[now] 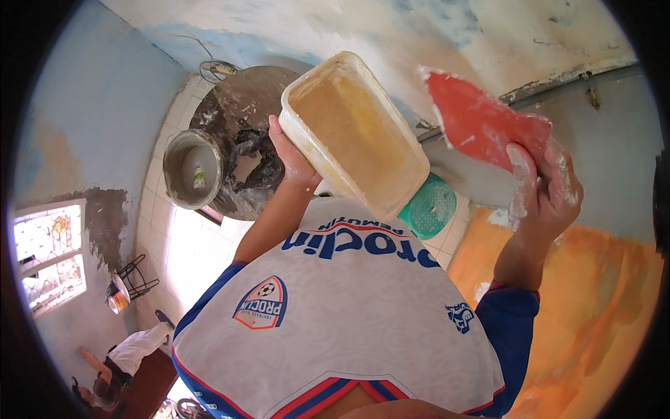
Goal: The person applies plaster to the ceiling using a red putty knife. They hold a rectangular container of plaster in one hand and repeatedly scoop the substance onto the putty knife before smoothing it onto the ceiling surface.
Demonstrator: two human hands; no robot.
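My left hand [294, 155] grips the long side of a white rectangular plastic tub [408, 171], thumb up along its outer wall. The tub is tilted, and a cream-yellow coating smears its inside. On the right, my right hand [543, 183] pinches a red, flat, irregular scraper piece [481, 119] between thumb and fingers. Its edges carry white paste, and it is held up apart from the tub, before the wall. White residue marks the right fingers.
A round, stained table [248, 94] at the left bears a crumpled black plastic bag [255, 157] and a grey bucket [193, 170]. Behind the tub is a green perforated container [430, 207]. Patchy walls [460, 35] stand close ahead. Another person [125, 359] is at the lower left near a window.
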